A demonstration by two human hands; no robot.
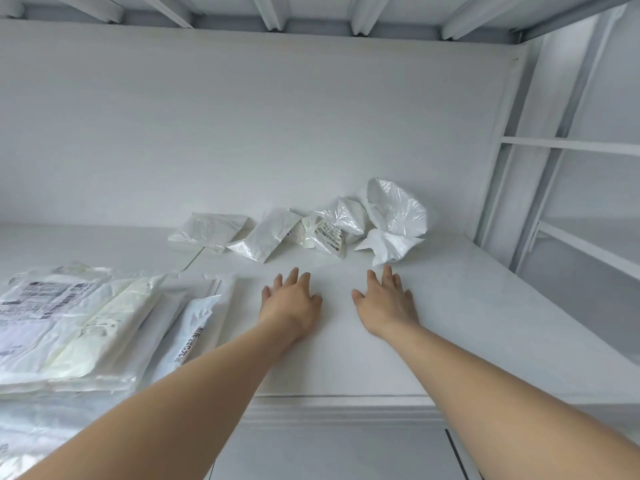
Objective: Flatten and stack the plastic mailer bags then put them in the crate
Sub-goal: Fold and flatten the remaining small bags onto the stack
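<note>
Head view: left hand (292, 299) and right hand (384, 299), both palm-down, fingers spread, holding nothing, are just short of the crumpled mailer bags (394, 209), about six along the back of the shelf (485, 306). One flattened stack (69, 323) lies left, its layers uncountable. Judged risk: the slick film slides off the front edge. No crate in view.

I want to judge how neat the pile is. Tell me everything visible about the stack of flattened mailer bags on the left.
The stack of flattened mailer bags lies on the left of the white table, several thin plastic layers deep, with uneven edges. On top lie a wrinkled white bag with a printed shipping label and a pale cream one. A white bag with dark lettering sticks out on the right. The left hand is apart from it, to its right.
</note>
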